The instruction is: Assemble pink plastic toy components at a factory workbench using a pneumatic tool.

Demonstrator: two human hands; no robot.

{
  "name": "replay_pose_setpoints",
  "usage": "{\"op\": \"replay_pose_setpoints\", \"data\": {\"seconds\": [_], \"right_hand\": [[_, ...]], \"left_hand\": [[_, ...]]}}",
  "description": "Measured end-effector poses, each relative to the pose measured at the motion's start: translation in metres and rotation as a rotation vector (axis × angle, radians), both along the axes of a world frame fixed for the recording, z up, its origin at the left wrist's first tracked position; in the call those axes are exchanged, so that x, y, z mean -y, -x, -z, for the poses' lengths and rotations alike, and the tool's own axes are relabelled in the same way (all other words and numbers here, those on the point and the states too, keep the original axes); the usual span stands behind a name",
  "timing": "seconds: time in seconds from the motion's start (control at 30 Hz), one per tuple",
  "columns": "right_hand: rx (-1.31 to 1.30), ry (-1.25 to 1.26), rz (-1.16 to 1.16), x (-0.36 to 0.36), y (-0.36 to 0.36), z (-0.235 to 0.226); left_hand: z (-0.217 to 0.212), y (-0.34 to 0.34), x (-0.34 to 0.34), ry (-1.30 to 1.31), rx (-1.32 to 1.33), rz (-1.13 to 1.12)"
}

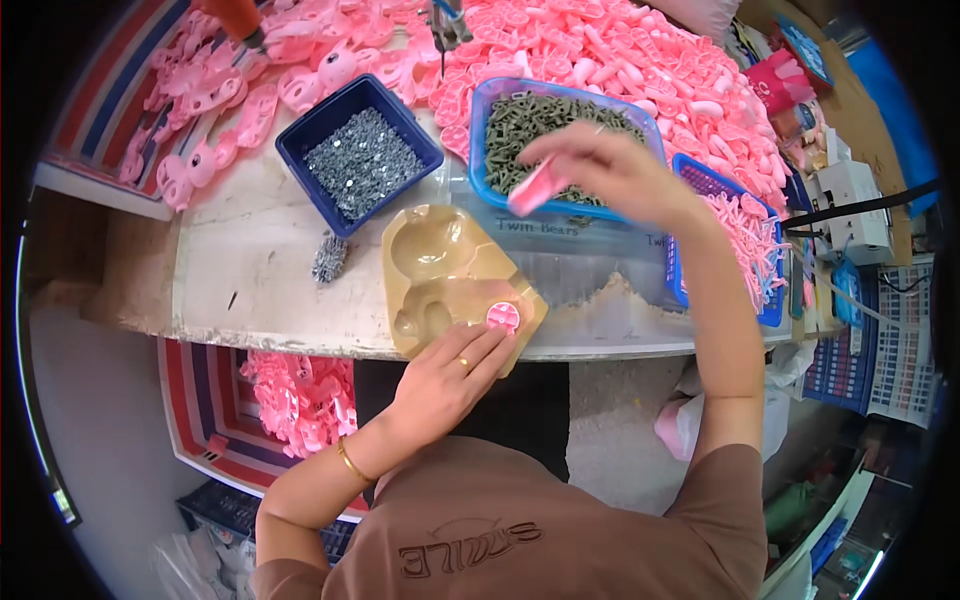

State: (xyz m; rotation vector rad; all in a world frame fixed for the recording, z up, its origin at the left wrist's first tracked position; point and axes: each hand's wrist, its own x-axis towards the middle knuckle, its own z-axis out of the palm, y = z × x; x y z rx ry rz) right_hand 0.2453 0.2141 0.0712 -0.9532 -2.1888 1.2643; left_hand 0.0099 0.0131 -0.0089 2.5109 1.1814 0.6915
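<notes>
My left hand [450, 380] lies on the near edge of a tan moulded block [460, 280] with rounded hollows. Its fingers are stretched out, and the tips touch a small round pink plastic piece [503, 318] set in the block. Over the light blue basin [478, 140], my right hand [610, 170] is closed on a curved pink plastic part [540, 187], slightly smeared by motion. Below that hand, the basin holds many small grey-green parts [540, 112].
Left of the basin stands a dark blue bin [290, 150] of small silvery screws. A blue basket [680, 270] with thin pink pieces sits at right. Pink plastic parts [600, 50] are heaped behind. An orange tool [235, 18] and a metal driver tip [447, 30] hang overhead.
</notes>
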Motion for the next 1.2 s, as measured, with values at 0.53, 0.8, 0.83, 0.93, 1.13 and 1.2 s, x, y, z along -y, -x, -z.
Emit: {"op": "replay_pose_setpoints", "data": {"seconds": [0.53,0.8,0.83,0.93,1.13,1.2], "right_hand": [[0.227,-0.295,-0.161,0.098,0.085,0.044],[0.173,0.308,0.028,0.086,0.090,0.036],[0.177,0.300,0.029,0.088,0.090,0.037],[0.160,0.110,0.005,0.092,0.091,0.043],[0.104,0.202,0.051,0.092,0.088,0.048],[0.082,0.263,0.100,0.095,0.090,0.048]], "left_hand": [[-0.003,0.145,-0.044,-0.287,0.045,-0.372],[0.010,0.269,-0.173,-0.324,-0.619,-0.997],[0.012,0.276,-0.181,-0.329,-0.612,-1.000],[0.014,0.305,-0.197,-0.150,-0.736,-0.995],[-0.011,0.329,-0.177,-0.451,-0.364,-0.851],[-0.016,0.348,-0.161,-0.775,-0.311,-0.985]]}}
